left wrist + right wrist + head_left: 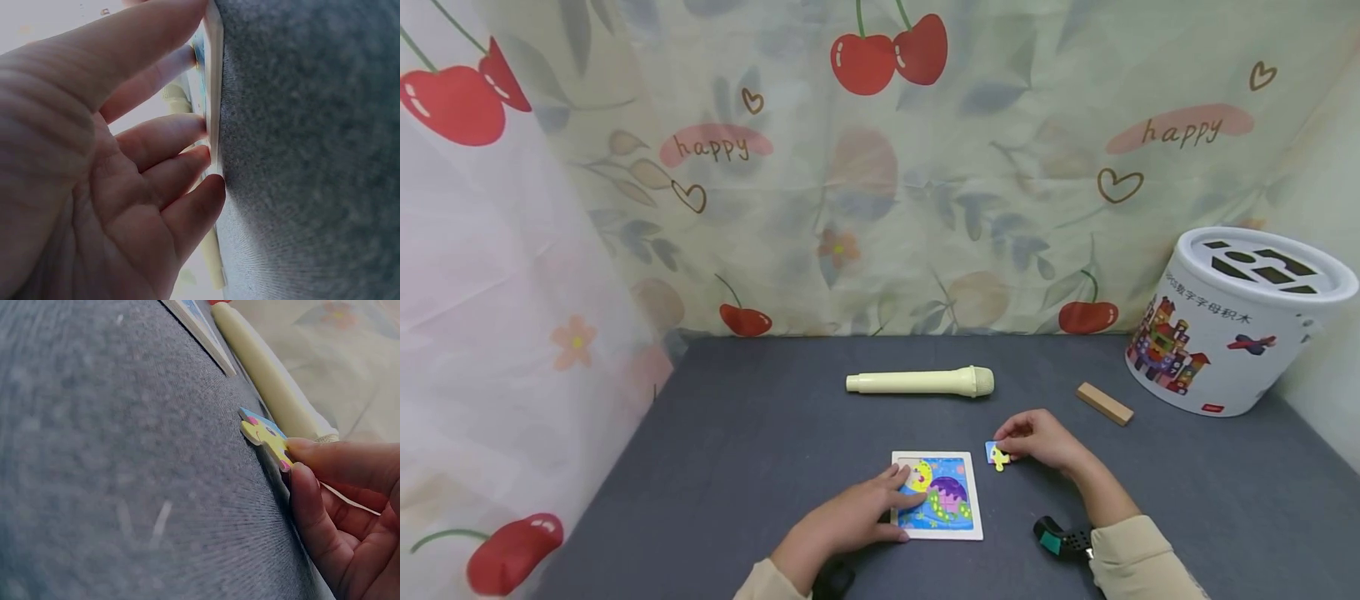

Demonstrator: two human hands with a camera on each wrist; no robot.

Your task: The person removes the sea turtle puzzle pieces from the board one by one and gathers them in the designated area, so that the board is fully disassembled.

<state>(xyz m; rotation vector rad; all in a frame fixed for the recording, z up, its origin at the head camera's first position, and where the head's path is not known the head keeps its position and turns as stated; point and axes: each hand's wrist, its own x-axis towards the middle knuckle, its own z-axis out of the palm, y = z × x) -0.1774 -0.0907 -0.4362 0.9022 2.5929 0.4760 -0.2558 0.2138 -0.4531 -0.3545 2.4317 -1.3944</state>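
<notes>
A square jigsaw puzzle point(951, 492) in a pale frame lies flat on the dark table, its picture blue, purple and yellow. On its left side rests my left hand point(861, 512), fingers spread over the frame and picture; in the left wrist view the fingertips touch the frame's edge point(214, 81). My right hand point(1041, 439) pinches a puzzle piece point(265, 437) between thumb and finger, just right of the puzzle. This piece is yellow and blue with pink spots, and in the right wrist view it tilts close above the tabletop. The puzzle's upper-left part is partly covered by my fingers.
Behind the puzzle lies a cream toy microphone point(917, 382). A small wooden block point(1105, 404) sits to the right, near a white bucket point(1217, 333) with a slotted lid. A patterned curtain point(880, 208) closes off the back.
</notes>
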